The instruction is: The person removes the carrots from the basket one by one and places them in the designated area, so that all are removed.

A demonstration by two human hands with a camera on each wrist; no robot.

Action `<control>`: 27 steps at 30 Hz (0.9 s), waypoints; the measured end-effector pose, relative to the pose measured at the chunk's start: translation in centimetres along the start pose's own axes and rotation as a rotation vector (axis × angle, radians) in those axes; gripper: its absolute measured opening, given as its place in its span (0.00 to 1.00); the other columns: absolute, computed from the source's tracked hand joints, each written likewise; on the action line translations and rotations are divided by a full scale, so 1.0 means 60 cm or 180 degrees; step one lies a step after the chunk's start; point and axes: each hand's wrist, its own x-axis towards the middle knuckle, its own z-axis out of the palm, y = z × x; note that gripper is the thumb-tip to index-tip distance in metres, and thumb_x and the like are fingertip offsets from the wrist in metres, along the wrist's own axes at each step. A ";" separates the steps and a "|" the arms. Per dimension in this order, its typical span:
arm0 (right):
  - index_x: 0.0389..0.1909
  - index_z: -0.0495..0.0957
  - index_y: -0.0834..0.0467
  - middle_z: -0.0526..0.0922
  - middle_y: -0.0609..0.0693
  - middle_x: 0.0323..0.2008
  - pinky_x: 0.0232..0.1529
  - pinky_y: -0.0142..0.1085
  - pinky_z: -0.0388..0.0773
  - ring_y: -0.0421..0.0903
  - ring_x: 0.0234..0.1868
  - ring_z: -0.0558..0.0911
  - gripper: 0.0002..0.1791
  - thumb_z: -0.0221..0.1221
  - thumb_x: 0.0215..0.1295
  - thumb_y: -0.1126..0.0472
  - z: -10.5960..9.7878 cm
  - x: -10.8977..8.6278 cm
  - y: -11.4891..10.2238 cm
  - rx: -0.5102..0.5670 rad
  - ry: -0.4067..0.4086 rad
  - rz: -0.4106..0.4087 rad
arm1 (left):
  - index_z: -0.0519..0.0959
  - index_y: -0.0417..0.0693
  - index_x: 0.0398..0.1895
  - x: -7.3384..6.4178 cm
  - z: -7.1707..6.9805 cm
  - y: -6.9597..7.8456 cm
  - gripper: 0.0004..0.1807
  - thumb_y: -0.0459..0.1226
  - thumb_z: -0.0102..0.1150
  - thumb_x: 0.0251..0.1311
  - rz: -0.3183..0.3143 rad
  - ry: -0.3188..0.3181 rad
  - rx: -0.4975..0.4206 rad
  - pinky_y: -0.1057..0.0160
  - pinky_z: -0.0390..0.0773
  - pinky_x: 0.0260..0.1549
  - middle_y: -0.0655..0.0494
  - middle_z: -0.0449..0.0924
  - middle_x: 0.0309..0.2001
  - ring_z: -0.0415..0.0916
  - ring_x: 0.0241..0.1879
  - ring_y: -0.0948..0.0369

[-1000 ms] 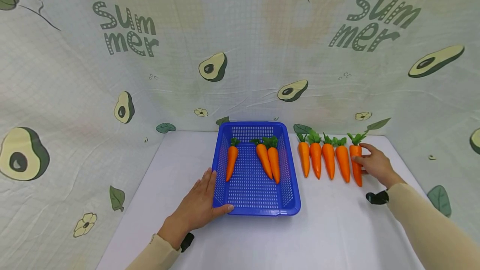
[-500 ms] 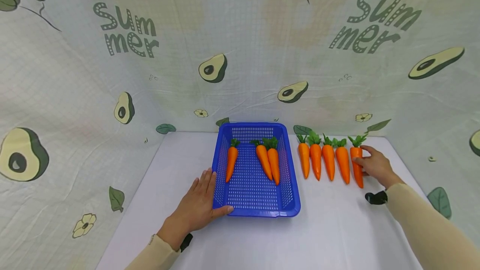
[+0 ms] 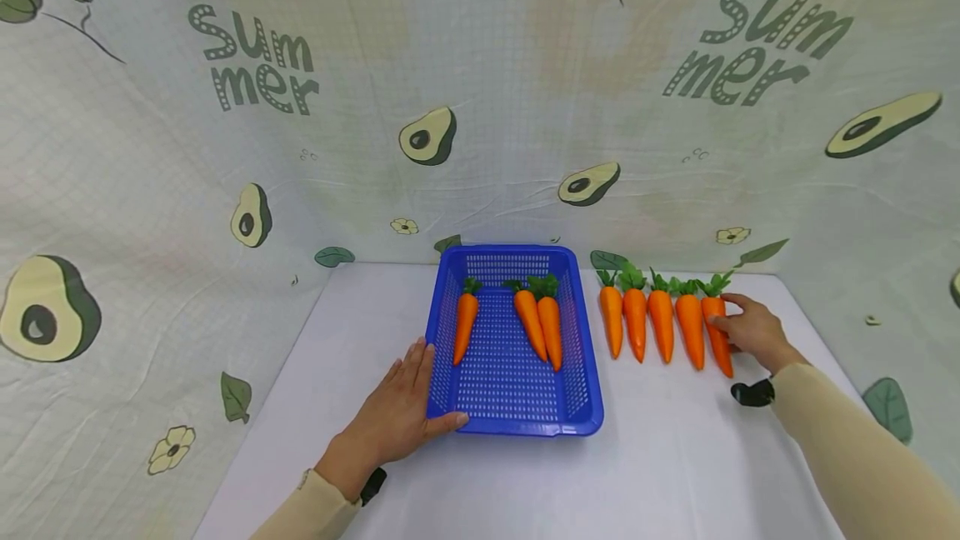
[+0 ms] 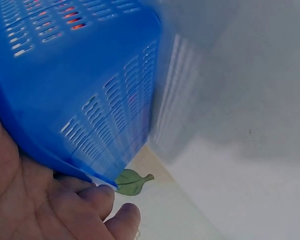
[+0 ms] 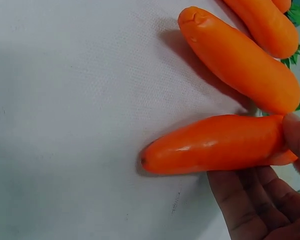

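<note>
My left hand [image 3: 393, 398] rests along the left side of a blue plastic basket [image 3: 592, 390], its fingers straight along the rim and its thumb over the front edge. In the left wrist view, the palm and fingers [image 4: 97, 197] lie right at the basket's rim. At the far right, my right hand [image 3: 753, 332] holds the rightmost orange carrot [image 3: 717, 336] between thumb and fingers. The right wrist view shows the thumb on top of this carrot [image 5: 215, 145], with the other fingers along its side. Its leafy end comes close to the neighbouring carrot [image 3: 690, 332].
Several more carrots [image 3: 635, 323] lie in a row right of the basket, leaves toward the back. Inside the basket are one carrot [image 3: 466, 327] at left and two [image 3: 550, 332] side by side at right. A printed cloth [image 3: 495, 90] hangs behind the white table [image 3: 660, 457].
The rightmost carrot has tilted, its leafy end now closer to its neighbour and its tip swung slightly right, with my right hand on it. My left hand has stayed at the basket.
</note>
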 end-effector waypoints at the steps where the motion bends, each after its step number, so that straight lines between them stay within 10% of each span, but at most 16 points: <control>1: 0.81 0.49 0.71 0.76 0.77 0.58 0.41 0.44 0.89 0.46 0.32 0.88 0.43 0.57 0.78 0.54 0.000 0.001 0.000 0.0002 0.0004 -0.0007 | 0.43 0.37 0.86 0.000 0.000 0.000 0.67 0.78 0.47 0.62 0.0003 0.0002 0.0005 0.40 0.53 0.81 0.37 0.40 0.86 0.44 0.85 0.44; 9: 0.82 0.46 0.71 0.74 0.76 0.62 0.59 0.60 0.81 0.56 0.46 0.85 0.44 0.55 0.80 0.52 -0.001 0.005 0.004 0.0226 0.0004 0.0067 | 0.44 0.37 0.86 0.002 0.002 -0.001 0.67 0.78 0.48 0.62 -0.0010 0.0011 -0.0030 0.40 0.53 0.81 0.38 0.40 0.86 0.44 0.85 0.44; 17: 0.83 0.46 0.69 0.65 0.78 0.70 0.40 0.31 0.86 0.55 0.48 0.82 0.41 0.53 0.82 0.54 0.005 0.013 0.018 0.0582 -0.0042 0.0162 | 0.43 0.37 0.86 0.003 0.006 -0.003 0.68 0.78 0.48 0.62 -0.0005 0.0024 -0.0039 0.41 0.53 0.81 0.38 0.41 0.86 0.45 0.85 0.44; 27: 0.82 0.48 0.69 0.67 0.77 0.70 0.38 0.29 0.86 0.45 0.41 0.84 0.41 0.54 0.81 0.55 0.010 0.008 0.026 0.0726 0.0089 0.0150 | 0.43 0.38 0.86 0.003 0.011 -0.005 0.67 0.78 0.48 0.62 0.0009 0.0043 -0.0053 0.41 0.53 0.81 0.38 0.39 0.86 0.45 0.85 0.45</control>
